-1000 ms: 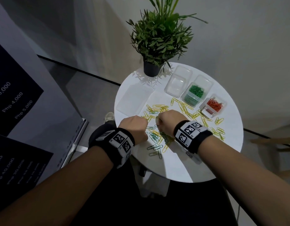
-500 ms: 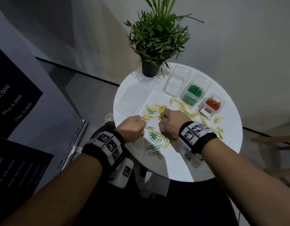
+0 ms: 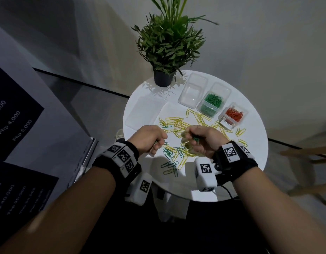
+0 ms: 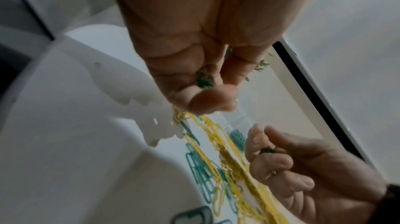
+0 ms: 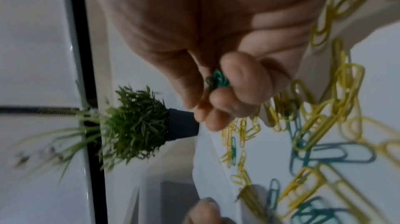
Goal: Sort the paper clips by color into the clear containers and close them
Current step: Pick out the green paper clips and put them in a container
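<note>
Yellow paper clips (image 3: 178,123) and green paper clips (image 3: 169,153) lie mixed on the round white table (image 3: 257,156). My left hand (image 3: 151,137) hovers over the near left of the pile, its fingers curled round a few green clips (image 4: 204,80). My right hand (image 3: 200,139) is beside it, lifted off the table, gripping a bunch of green clips (image 5: 217,80). At the back right stand an empty clear container (image 3: 192,93), one with green clips (image 3: 212,103) and a smaller one with red clips (image 3: 233,115); all three are open.
A potted plant (image 3: 167,52) stands at the table's far edge. A clear flat lid (image 3: 144,111) lies at the back left. A wooden chair (image 3: 314,162) is at the right, a dark sign with prices (image 3: 10,118) at the left.
Both hands have lifted a little off the pile and turned palms inward, each holding green clips. The head view has shifted slightly.
</note>
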`<state>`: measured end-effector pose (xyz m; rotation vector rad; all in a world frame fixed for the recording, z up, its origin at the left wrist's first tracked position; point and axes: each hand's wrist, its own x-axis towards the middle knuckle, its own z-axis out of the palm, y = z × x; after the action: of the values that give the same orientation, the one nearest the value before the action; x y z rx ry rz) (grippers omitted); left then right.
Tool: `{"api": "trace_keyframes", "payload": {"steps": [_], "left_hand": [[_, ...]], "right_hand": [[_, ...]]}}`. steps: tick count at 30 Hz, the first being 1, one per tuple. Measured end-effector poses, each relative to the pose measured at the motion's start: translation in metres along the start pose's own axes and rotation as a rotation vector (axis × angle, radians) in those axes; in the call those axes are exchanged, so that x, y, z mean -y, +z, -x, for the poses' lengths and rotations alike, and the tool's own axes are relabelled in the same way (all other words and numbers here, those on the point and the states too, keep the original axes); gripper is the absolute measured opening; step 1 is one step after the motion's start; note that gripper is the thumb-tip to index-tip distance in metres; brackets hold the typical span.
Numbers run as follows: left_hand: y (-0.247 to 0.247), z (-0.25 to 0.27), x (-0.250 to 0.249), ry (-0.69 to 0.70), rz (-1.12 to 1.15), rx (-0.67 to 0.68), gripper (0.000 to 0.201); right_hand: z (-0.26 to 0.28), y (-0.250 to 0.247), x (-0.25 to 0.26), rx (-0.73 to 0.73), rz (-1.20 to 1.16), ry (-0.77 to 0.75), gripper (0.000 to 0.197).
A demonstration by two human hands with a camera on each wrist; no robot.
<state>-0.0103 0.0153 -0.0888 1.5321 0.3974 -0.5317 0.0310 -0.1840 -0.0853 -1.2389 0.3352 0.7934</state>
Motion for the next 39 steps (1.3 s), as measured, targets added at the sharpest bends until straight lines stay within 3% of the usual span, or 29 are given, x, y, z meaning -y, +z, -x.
{"api": "trace_keyframes", "payload": {"steps": [2, 6, 8, 11, 14, 17, 22, 24, 31, 35, 39], "left_hand": [[0.0, -0.006, -0.001, 0.072, -0.215, -0.05, 0.013], [0.001, -0.012, -0.001, 0.276, -0.948, -0.134, 0.008], [0.002, -0.012, -0.002, 0.315, -1.176, -0.128, 0.017], [0.006, -0.012, -0.007, 0.37, -1.285, -0.154, 0.015], [0.01, -0.011, -0.008, 0.407, -1.336, -0.155, 0.018], [0.005, -0.016, -0.006, 0.372, -1.23, -0.129, 0.013], [-0.004, -0.016, -0.003, 0.289, -0.932, -0.079, 0.007], [-0.005, -0.015, -0.003, 0.266, -0.849, -0.083, 0.01], [0.003, -0.014, 0.002, 0.228, -0.598, -0.054, 0.011], [0.009, -0.008, -0.004, 0.241, -0.455, -0.041, 0.008], [0.014, 0.001, -0.016, 0.128, -0.201, 0.026, 0.009]], "right_hand": [[0.0, 0.0, -0.003, -0.034, 0.214, -0.027, 0.025], [0.004, 0.008, -0.009, -0.19, 0.772, -0.184, 0.015], [0.002, 0.013, -0.009, -0.211, 1.114, -0.211, 0.012], [0.002, 0.022, -0.007, -0.221, 1.598, -0.177, 0.02], [0.004, 0.029, -0.004, -0.207, 1.763, -0.198, 0.014], [0.002, 0.033, -0.001, -0.182, 1.837, -0.193, 0.011], [-0.005, 0.022, -0.002, -0.184, 1.619, -0.183, 0.004], [-0.004, 0.013, -0.002, -0.215, 1.367, -0.189, 0.002], [0.008, -0.006, 0.013, -0.264, 0.577, -0.117, 0.03], [0.016, -0.017, 0.01, -0.145, 0.173, 0.057, 0.027], [0.016, -0.022, 0.003, 0.002, -0.079, 0.022, 0.013]]}}
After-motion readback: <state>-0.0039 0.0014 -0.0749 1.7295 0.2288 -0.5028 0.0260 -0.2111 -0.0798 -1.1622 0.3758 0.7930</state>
